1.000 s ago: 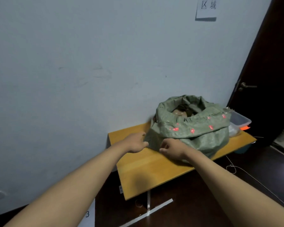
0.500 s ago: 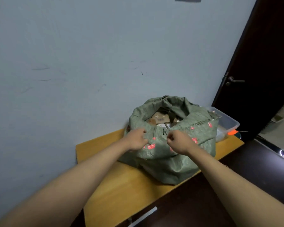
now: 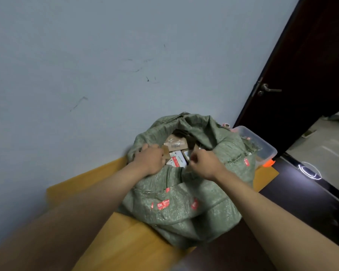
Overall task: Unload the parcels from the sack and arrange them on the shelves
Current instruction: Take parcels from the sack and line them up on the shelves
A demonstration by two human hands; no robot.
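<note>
A green woven sack [image 3: 184,208] with red markings stands on a wooden table [image 3: 129,249] against the wall. Its mouth is pulled open, and several parcels [image 3: 175,144] show inside: brown cardboard boxes and a white box with a red label. My left hand [image 3: 150,160] grips the near left rim of the sack's mouth. My right hand [image 3: 204,163] is closed on the near right rim. No shelves are in view.
A clear plastic bin [image 3: 262,145] with an orange part sits behind the sack at the table's right end. A dark door [image 3: 305,75] with a lever handle stands to the right. The wall runs right behind the table, and dark floor lies at lower right.
I have come closer and look down into the sack. Both hands rose from the sack's lower front to its rim and spread the mouth wider, showing more parcels.
</note>
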